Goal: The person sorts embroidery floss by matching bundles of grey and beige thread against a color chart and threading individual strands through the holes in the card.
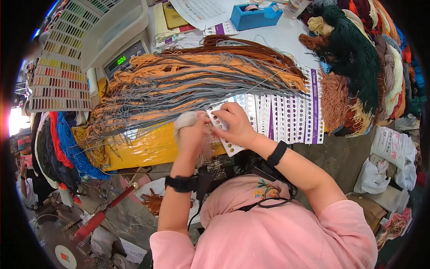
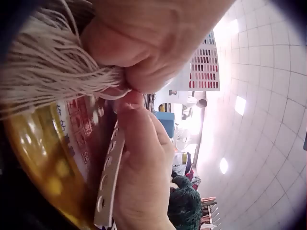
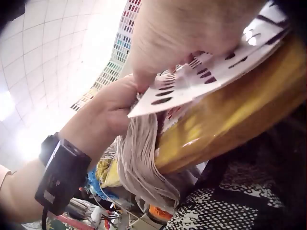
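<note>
Because the left grip [image 1: 191,134] clasped loose pale yarn [image 3: 139,153] beside the punched card [image 3: 184,86] pinched by the right grip [image 1: 234,122], strands risked snagging.

On the tabletop [image 1: 291,42] there is a scale [image 1: 139,47] with a lit green display [image 1: 122,60], and just beside it a colour chart [image 1: 60,76] with rows of small samples. At the far side, a printed sheet [image 1: 199,12] lies between a yellow book [image 1: 172,17] and a blue tape dispenser [image 1: 255,19]. On the right is a heap of yarn [image 1: 386,67] with a dark green bundle [image 1: 351,54]. At the left hang red yarn [image 1: 59,136] and blue yarn [image 1: 74,139]. White plastic bags [image 1: 394,150] are at the lower right.
</note>
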### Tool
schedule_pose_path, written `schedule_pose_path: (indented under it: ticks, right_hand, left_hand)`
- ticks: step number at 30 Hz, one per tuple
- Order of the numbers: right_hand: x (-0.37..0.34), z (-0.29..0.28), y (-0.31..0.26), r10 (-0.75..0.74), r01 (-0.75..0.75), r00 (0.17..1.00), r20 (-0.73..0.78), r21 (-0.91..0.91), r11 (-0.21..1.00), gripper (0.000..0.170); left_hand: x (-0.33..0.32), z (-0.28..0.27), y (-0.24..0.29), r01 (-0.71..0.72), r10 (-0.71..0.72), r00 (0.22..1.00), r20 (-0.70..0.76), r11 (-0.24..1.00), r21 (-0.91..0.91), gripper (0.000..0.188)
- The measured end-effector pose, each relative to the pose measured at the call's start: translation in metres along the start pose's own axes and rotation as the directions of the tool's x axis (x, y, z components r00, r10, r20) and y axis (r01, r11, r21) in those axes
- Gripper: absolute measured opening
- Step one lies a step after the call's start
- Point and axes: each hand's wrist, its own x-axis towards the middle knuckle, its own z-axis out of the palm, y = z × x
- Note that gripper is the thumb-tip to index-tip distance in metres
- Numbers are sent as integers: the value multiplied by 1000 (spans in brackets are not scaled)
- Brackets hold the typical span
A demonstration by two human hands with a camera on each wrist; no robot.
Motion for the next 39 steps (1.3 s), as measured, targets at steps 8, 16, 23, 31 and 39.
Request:
schedule_pose_path:
  ticks: [8,16,23,31,39]
  right_hand:
    - [-1,0,6,181,-161,983,-15,383,909,13]
    - [-3,6,-5,81,-70,995,54,-171,983,40]
    - [-4,5,-8,50,-46,998,46,-74,996,35]
    - [0,-34,-80,438,-699,699,566,670,250,9]
    - [-9,-38,-86,456,-671,706,542,717,186,11]
  left_hand:
    - [-4,-25,5,315,-186,841,509,931,-182,24]
    - [-24,-231,115,-42,113,987,117,871,-490,22]
    - [-99,-139,74,82,-125,979,-163,966,-245,28]
    - [-86,-2,34,238,-45,905,423,878,-415,48]
    - [-91,-9,19,126,115,841,528,909,-398,46]
